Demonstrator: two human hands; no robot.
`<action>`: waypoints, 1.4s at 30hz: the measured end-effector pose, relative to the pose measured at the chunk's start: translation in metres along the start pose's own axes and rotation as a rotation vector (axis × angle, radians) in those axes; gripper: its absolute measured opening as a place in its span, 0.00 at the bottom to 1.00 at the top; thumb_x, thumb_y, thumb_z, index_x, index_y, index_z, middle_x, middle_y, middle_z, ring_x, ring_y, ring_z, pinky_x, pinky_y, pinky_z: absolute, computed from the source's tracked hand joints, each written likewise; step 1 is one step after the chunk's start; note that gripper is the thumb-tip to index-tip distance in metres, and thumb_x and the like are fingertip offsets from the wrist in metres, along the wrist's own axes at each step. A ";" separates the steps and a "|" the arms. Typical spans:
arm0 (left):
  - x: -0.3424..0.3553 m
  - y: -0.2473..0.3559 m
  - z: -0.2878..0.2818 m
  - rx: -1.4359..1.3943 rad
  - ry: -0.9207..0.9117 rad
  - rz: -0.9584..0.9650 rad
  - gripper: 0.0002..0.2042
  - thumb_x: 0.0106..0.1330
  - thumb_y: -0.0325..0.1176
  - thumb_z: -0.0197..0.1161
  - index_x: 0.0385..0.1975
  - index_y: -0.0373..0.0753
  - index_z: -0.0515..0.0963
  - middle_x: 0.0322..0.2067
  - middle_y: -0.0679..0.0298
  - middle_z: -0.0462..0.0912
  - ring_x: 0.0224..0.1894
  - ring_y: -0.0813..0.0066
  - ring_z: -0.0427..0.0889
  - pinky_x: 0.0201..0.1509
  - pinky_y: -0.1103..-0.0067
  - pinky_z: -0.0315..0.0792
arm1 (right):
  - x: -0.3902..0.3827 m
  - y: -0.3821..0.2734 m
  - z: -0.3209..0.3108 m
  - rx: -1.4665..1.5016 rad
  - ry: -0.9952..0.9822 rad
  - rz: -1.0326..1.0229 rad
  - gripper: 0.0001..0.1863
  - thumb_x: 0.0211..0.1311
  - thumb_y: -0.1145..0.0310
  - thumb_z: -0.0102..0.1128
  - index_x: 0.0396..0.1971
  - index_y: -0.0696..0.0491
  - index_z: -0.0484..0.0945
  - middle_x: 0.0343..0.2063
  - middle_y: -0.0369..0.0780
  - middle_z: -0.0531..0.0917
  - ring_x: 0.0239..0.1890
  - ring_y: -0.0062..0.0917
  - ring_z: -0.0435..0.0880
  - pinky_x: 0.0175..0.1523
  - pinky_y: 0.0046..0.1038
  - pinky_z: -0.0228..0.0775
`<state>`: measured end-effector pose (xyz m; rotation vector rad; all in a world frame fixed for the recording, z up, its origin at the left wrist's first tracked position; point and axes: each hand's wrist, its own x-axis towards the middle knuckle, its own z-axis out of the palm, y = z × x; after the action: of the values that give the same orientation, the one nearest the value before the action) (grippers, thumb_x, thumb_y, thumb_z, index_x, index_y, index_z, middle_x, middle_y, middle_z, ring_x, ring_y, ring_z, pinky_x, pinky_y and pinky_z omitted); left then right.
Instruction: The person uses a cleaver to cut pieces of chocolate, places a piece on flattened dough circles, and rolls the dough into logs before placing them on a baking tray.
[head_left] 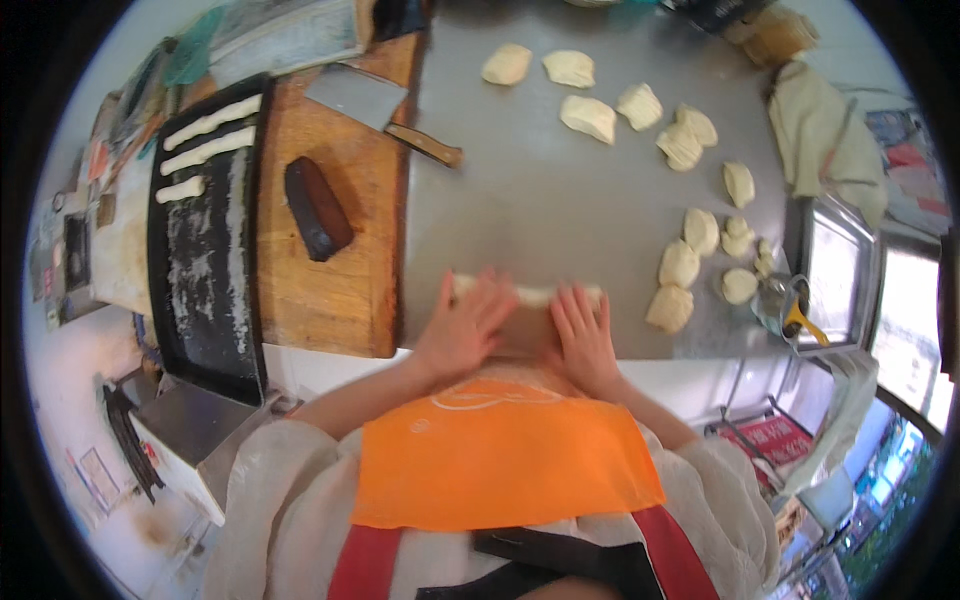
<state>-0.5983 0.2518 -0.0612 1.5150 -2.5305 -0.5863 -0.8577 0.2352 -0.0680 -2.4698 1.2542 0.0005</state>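
Observation:
A pale dough rope (pixel 535 297) lies crosswise on the grey metal tabletop near its front edge. My left hand (pixel 465 325) rests on its left part with the fingers stretched out, slightly smeared by motion. On the right part lies my right hand (pixel 583 335), fingers extended and pressed flat. Parts of the rope are hidden under both hands. To the right sit cut dough pieces, such as one lump (pixel 670 309) close to my right hand and another (pixel 679 265) touching it. Several more pieces (pixel 588 118) are scattered toward the far side.
On the left, a wooden board (pixel 375 290) carries a dark elongated block (pixel 318 208) and a cleaver (pixel 360 97), its handle overhanging the metal. Beyond it, a black tray (pixel 210 330) holds three dough strips (pixel 208 152). A container with a yellow-handled tool (pixel 797 318) stands at the right edge.

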 end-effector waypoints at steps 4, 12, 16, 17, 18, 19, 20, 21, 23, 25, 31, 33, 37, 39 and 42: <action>0.066 -0.048 -0.031 -0.275 0.132 -0.151 0.41 0.53 0.35 0.76 0.70 0.42 0.65 0.65 0.56 0.72 0.67 0.55 0.69 0.68 0.56 0.65 | 0.092 0.028 -0.049 0.130 0.100 0.015 0.36 0.54 0.62 0.72 0.63 0.58 0.71 0.65 0.44 0.73 0.67 0.41 0.69 0.69 0.50 0.61; -0.002 -0.128 -0.137 -1.236 -0.043 -0.502 0.20 0.63 0.28 0.70 0.55 0.36 0.79 0.48 0.61 0.84 0.48 0.73 0.84 0.50 0.75 0.80 | 0.145 -0.019 -0.107 1.327 -0.392 0.388 0.23 0.61 0.74 0.67 0.57 0.59 0.76 0.44 0.42 0.85 0.38 0.23 0.85 0.43 0.29 0.79; -0.073 -0.180 -0.182 -1.670 0.307 -0.567 0.15 0.68 0.25 0.65 0.53 0.32 0.78 0.47 0.57 0.84 0.48 0.70 0.85 0.53 0.76 0.82 | 0.209 -0.099 -0.117 1.501 -0.601 0.241 0.27 0.59 0.74 0.69 0.58 0.58 0.74 0.44 0.42 0.85 0.39 0.22 0.84 0.41 0.28 0.79; -0.086 -0.205 -0.186 -1.609 0.336 -0.597 0.14 0.68 0.25 0.65 0.53 0.32 0.78 0.48 0.57 0.83 0.48 0.70 0.85 0.53 0.76 0.82 | 0.226 -0.121 -0.114 1.395 -0.574 0.168 0.28 0.58 0.74 0.70 0.59 0.58 0.73 0.44 0.42 0.85 0.40 0.22 0.84 0.41 0.28 0.79; -0.100 -0.224 -0.197 -1.541 0.370 -0.632 0.14 0.69 0.25 0.64 0.53 0.33 0.78 0.49 0.57 0.83 0.47 0.71 0.85 0.53 0.77 0.82 | 0.244 -0.143 -0.112 1.290 -0.547 0.086 0.29 0.57 0.73 0.71 0.59 0.57 0.73 0.44 0.42 0.85 0.40 0.22 0.84 0.41 0.28 0.79; -0.115 -0.240 -0.211 -1.496 0.422 -0.652 0.13 0.69 0.25 0.64 0.51 0.32 0.79 0.47 0.57 0.84 0.46 0.71 0.86 0.51 0.77 0.83 | 0.261 -0.165 -0.111 1.269 -0.535 0.062 0.28 0.57 0.73 0.71 0.58 0.57 0.73 0.44 0.42 0.85 0.40 0.22 0.84 0.41 0.28 0.79; -0.132 -0.254 -0.227 -1.493 0.463 -0.651 0.14 0.68 0.25 0.65 0.53 0.32 0.79 0.46 0.58 0.85 0.45 0.72 0.86 0.51 0.77 0.82 | 0.280 -0.186 -0.109 1.243 -0.526 0.037 0.27 0.57 0.73 0.71 0.57 0.57 0.74 0.43 0.41 0.85 0.40 0.22 0.84 0.41 0.28 0.79; -0.146 -0.271 -0.239 -1.441 0.510 -0.654 0.15 0.68 0.25 0.66 0.53 0.31 0.78 0.46 0.58 0.85 0.46 0.72 0.86 0.52 0.77 0.82 | 0.299 -0.208 -0.108 1.220 -0.512 0.013 0.26 0.56 0.73 0.71 0.56 0.56 0.75 0.43 0.41 0.85 0.39 0.22 0.84 0.41 0.28 0.78; -0.168 -0.304 -0.260 -1.379 0.634 -0.664 0.17 0.67 0.26 0.66 0.55 0.31 0.78 0.47 0.60 0.85 0.46 0.73 0.86 0.52 0.77 0.82 | 0.334 -0.251 -0.108 0.944 -0.283 -0.200 0.23 0.58 0.70 0.69 0.53 0.57 0.76 0.41 0.42 0.85 0.38 0.24 0.85 0.44 0.30 0.78; -0.181 -0.337 -0.271 -1.301 0.946 -0.718 0.17 0.67 0.28 0.67 0.54 0.31 0.79 0.47 0.61 0.85 0.45 0.73 0.85 0.49 0.77 0.82 | 0.366 -0.298 -0.107 0.786 -0.096 -0.297 0.22 0.56 0.68 0.69 0.50 0.57 0.77 0.40 0.43 0.85 0.40 0.35 0.86 0.48 0.36 0.77; -0.166 -0.404 -0.197 -1.491 0.880 -1.079 0.19 0.66 0.31 0.67 0.54 0.28 0.76 0.45 0.56 0.84 0.42 0.65 0.87 0.46 0.74 0.82 | 0.459 -0.324 -0.030 0.052 0.221 -0.490 0.16 0.55 0.69 0.68 0.44 0.54 0.81 0.39 0.43 0.84 0.48 0.38 0.80 0.55 0.39 0.68; -0.153 -0.402 -0.176 -1.631 0.923 -0.980 0.20 0.66 0.32 0.68 0.54 0.26 0.75 0.45 0.54 0.84 0.41 0.64 0.87 0.45 0.72 0.83 | 0.466 -0.326 -0.022 -0.007 0.229 -0.499 0.13 0.54 0.71 0.66 0.41 0.54 0.82 0.37 0.42 0.84 0.47 0.37 0.80 0.54 0.39 0.66; -0.146 -0.414 -0.177 -1.586 0.958 -0.973 0.19 0.64 0.30 0.70 0.51 0.25 0.76 0.41 0.53 0.85 0.38 0.64 0.88 0.42 0.73 0.83 | 0.468 -0.325 -0.010 0.037 0.240 -0.501 0.16 0.52 0.75 0.67 0.43 0.54 0.81 0.40 0.43 0.84 0.49 0.38 0.80 0.54 0.40 0.68; -0.146 -0.423 -0.188 -1.366 0.873 -1.146 0.18 0.62 0.29 0.71 0.48 0.28 0.78 0.38 0.56 0.86 0.35 0.68 0.88 0.39 0.74 0.83 | 0.474 -0.326 -0.002 0.093 0.293 -0.535 0.17 0.53 0.75 0.67 0.45 0.55 0.80 0.42 0.43 0.84 0.49 0.38 0.80 0.54 0.40 0.68; -0.157 -0.418 -0.213 -0.170 0.902 -1.038 0.18 0.53 0.21 0.64 0.46 0.36 0.80 0.43 0.58 0.85 0.49 0.63 0.85 0.57 0.65 0.78 | 0.478 -0.324 0.000 0.094 0.314 -0.544 0.20 0.53 0.73 0.68 0.48 0.55 0.79 0.44 0.43 0.84 0.50 0.38 0.80 0.59 0.41 0.65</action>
<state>-0.1144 0.1581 -0.0177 2.2407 -0.9399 -0.1004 -0.3163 0.0363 -0.0422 -2.7130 0.6236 -0.5901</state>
